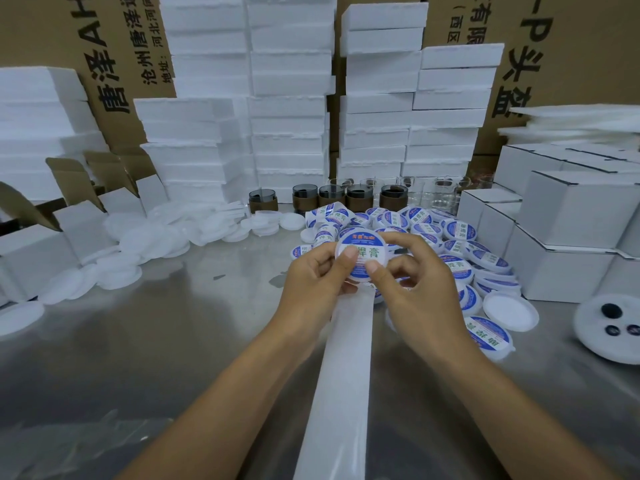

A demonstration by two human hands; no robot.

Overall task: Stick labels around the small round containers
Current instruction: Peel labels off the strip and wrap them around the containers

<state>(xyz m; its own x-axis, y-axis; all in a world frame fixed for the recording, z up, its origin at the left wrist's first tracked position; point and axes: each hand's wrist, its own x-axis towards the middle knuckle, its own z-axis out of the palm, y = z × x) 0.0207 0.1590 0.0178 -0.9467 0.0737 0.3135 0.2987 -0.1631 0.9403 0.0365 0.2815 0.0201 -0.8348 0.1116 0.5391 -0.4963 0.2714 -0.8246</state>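
Left grip (311, 282) and right grip (419, 282) both clamped on round container (362, 252), held above surface (173, 341), thumbs on printed lid. White backing strip (343, 375) trails from under it toward viewer. Heap of labelled containers (457, 244) just behind and right of hands. White cartons (571, 220) wall right edge. Plain lids (138, 244) scattered left. Foam stacks (291, 98) and dark jars (332, 197) close off back. Bare steel open front-left.

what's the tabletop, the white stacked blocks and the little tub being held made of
Tabletop: looks like stainless steel with a brushed sheen; it gives blurred reflections of the stacks.
White stacked blocks: probably foam, perhaps polystyrene; matte, with rough, ragged edges.
Held tub: likely translucent white plastic, smooth, its face printed blue and white with a slight gloss.
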